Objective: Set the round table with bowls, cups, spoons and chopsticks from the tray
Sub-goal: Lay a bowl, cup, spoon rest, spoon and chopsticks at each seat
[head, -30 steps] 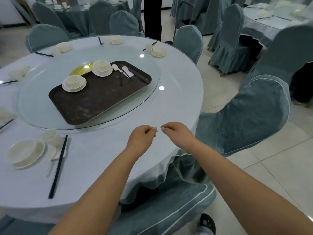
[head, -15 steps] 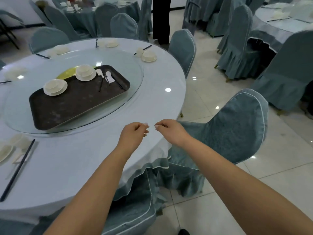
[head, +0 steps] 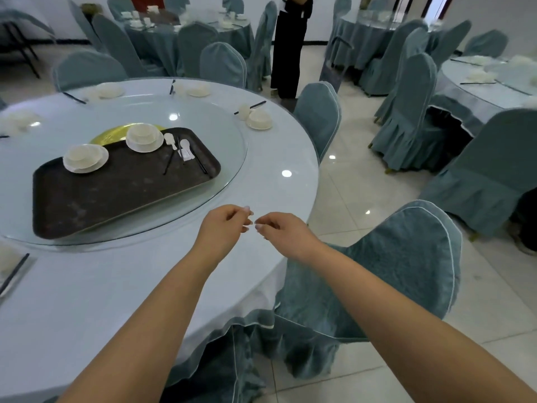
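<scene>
L hand point(head: 225, 228) & R hand point(head: 283, 232) hung fingertip-close over table point(head: 273, 158) edge, fingers curled, pinching nothing visible; tray point(head: 116, 187) lay beyond-left.

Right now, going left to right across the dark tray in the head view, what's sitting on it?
Left bowl on its saucer → second bowl on its saucer → first white spoon → second white spoon, with black chopsticks lying among the spoons. All rest on the tray.
</scene>
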Available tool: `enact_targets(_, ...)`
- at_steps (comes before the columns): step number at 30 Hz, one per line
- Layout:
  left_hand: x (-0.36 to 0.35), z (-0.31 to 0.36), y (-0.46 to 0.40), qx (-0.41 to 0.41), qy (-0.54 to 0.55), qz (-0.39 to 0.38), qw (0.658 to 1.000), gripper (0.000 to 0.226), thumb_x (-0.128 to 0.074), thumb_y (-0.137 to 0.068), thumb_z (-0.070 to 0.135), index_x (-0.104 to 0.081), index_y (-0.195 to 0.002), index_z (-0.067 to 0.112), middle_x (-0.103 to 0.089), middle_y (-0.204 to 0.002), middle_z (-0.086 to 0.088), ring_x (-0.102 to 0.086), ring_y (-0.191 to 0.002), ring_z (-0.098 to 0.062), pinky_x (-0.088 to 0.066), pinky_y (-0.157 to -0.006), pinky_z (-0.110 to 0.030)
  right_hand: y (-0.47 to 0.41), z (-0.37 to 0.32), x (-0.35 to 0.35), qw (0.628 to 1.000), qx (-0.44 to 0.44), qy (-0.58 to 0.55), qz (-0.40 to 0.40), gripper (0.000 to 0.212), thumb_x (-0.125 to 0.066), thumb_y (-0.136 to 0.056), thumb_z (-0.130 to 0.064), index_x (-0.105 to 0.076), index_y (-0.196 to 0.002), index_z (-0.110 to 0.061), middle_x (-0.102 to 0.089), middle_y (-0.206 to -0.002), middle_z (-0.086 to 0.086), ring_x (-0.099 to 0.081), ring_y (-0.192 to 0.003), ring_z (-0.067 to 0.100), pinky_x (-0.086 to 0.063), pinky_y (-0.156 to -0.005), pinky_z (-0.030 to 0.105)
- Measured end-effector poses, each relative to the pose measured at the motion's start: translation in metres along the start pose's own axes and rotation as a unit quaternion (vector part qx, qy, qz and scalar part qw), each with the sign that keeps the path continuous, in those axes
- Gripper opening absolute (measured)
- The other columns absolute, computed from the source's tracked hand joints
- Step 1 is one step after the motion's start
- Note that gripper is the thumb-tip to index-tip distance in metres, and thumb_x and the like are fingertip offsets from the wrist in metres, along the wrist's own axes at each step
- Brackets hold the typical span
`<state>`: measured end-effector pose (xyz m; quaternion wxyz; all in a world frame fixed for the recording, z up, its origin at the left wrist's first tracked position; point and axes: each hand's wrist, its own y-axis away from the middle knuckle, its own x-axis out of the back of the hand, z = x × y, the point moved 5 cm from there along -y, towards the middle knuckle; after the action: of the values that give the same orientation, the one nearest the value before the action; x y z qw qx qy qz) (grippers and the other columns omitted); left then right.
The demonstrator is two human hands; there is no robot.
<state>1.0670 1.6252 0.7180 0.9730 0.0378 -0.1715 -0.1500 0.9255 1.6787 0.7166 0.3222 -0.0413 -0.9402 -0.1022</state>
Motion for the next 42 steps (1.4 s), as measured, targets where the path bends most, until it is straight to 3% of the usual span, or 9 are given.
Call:
enact_targets(9, 0.022, -0.004, -0.032, 0.021, -0.015, 0.023, 0.999, 0.022, -0.052, -0.095, 0.037, -0.071, -0.087, 0.028, -0.072, -0.086, 0.009, -0.068, -0.079, -0.003, -0.051, -0.074, -0.023, -0.049, -0.007, 0.004, 1.000, 0.020, 0.001, -0.023, 0.025, -0.051, -0.097, -0.037, -0.068, -0.112, -0.026, -0.066, -0.103, -0.014, -0.063, -0.097, 0.008, -0.049, -0.087, 0.026)
enact_targets(19, 0.023, 0.010, -0.047, 0.074, -0.026, 0.129, 0.988, 0.025, -0.050, -0.096, 0.037, -0.071, -0.097, 0.024, -0.071, -0.091, 0.008, -0.067, -0.086, -0.006, -0.049, -0.074, -0.023, -0.104, -0.021, 0.025, 0.986, 0.108, 0.012, -0.130, 0.027, -0.051, -0.098, -0.036, -0.067, -0.114, -0.021, -0.068, -0.108, -0.010, -0.063, -0.099, 0.010, -0.050, -0.090, 0.029)
enact_targets(25, 0.013, 0.015, -0.056, 0.101, -0.033, 0.184, 0.977, 0.023, -0.051, -0.097, 0.034, -0.070, -0.091, 0.024, -0.071, -0.087, 0.008, -0.067, -0.084, -0.007, -0.048, -0.068, -0.021, -0.133, -0.009, 0.042, 0.975, 0.135, 0.018, -0.175, 0.027, -0.052, -0.097, -0.036, -0.067, -0.115, -0.022, -0.067, -0.109, -0.010, -0.062, -0.101, 0.010, -0.049, -0.089, 0.029)
enact_targets(30, 0.012, 0.016, -0.065, 0.132, -0.014, 0.212, 0.968, 0.022, -0.053, -0.096, 0.028, -0.072, -0.093, 0.018, -0.072, -0.089, 0.003, -0.068, -0.087, -0.013, -0.048, -0.070, -0.020, -0.155, -0.015, 0.046, 0.972, 0.149, -0.004, -0.183, 0.016, -0.055, -0.095, -0.035, -0.068, -0.100, -0.028, -0.070, -0.098, -0.010, -0.065, -0.093, 0.011, -0.052, -0.089, 0.035)
enact_targets(35, 0.027, 0.011, -0.073, 0.141, -0.011, 0.227, 0.964, 0.023, -0.051, -0.096, 0.030, -0.072, -0.095, 0.019, -0.072, -0.091, 0.004, -0.067, -0.087, -0.011, -0.050, -0.076, -0.024, -0.171, -0.033, 0.033, 0.965, 0.156, -0.027, -0.209, 0.017, -0.055, -0.095, -0.031, -0.067, -0.087, -0.023, -0.070, -0.092, -0.001, -0.067, -0.091, 0.019, -0.051, -0.087, 0.039)
enact_targets(39, 0.054, 0.000, -0.086, 0.150, 0.002, 0.247, 0.957, 0.026, -0.052, -0.097, 0.033, -0.071, -0.096, 0.016, -0.071, -0.088, 0.005, -0.068, -0.086, -0.011, -0.050, -0.082, -0.028, -0.193, -0.050, 0.019, 0.964, 0.132, -0.085, -0.213, 0.015, -0.056, -0.095, -0.029, -0.065, -0.085, -0.036, -0.071, -0.094, -0.009, -0.068, -0.088, 0.010, -0.052, -0.084, 0.031)
enact_targets(42, 0.078, -0.012, -0.098, 0.146, 0.006, 0.260, 0.955, 0.029, -0.053, -0.097, 0.034, -0.070, -0.094, 0.010, -0.071, -0.087, 0.004, -0.068, -0.085, -0.014, -0.050, -0.080, -0.027, -0.213, -0.059, 0.008, 0.965, 0.113, -0.106, -0.213, 0.012, -0.057, -0.095, -0.027, -0.067, -0.092, -0.033, -0.071, -0.097, -0.008, -0.069, -0.085, 0.008, -0.053, -0.083, 0.027)
